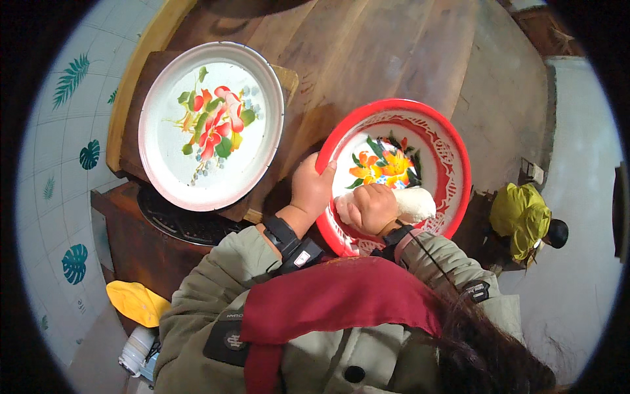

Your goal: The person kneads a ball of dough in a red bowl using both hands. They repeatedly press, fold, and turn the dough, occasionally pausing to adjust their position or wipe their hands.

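Observation:
A red-rimmed enamel basin with a floral pattern stands on the wooden table before me. My left hand grips its left rim, thumb on the inner side. Inside the basin, near its lower wall, lies a thick roll of white dough. My right hand rests on the left part of the dough with curled fingers, pressing or holding it; the palm side is hidden. To the left is a white enamel tray with a pink-tinged rim and painted red flowers, nothing lying in it.
Under the tray is a wooden board on the planked table. A dark round pan-like thing sits below the tray. At lower left are a yellow cloth item and a white container. A person in yellow-green is low at the right.

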`<state>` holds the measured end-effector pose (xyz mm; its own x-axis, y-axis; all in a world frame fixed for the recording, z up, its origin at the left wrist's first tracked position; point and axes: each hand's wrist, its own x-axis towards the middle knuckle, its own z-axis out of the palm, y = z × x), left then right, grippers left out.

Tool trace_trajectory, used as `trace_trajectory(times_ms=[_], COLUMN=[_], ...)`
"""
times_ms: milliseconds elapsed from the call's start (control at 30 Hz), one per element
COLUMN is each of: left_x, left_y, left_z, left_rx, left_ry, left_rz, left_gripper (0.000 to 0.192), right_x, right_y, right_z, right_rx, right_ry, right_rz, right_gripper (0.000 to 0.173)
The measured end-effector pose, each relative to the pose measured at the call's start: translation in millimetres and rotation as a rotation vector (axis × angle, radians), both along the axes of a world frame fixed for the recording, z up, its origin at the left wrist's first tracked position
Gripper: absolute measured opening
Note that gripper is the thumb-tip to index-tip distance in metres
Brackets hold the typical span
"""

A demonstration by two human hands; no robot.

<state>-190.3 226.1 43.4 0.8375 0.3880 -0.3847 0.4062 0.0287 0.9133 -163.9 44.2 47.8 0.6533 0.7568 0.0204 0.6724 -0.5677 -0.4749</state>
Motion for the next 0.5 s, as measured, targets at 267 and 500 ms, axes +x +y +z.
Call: trace_trajectory(times_ms=[267, 500], left_x=[-6, -32], left_y=[0, -4], left_z=[1, 11], left_rx=[0.057, 0.071], left_ry=[-0.013, -0.052], left_rz=[-0.04, -0.005], left_gripper=[0.022, 0.027], right_x=[9, 9], right_y=[5, 3], right_z=[-15, 5], right_rx=[0.021, 0.004], right_ry=[-0.003, 0.133], right_rz=[-0.032, -0.163], right_gripper=[0.028, 0.03])
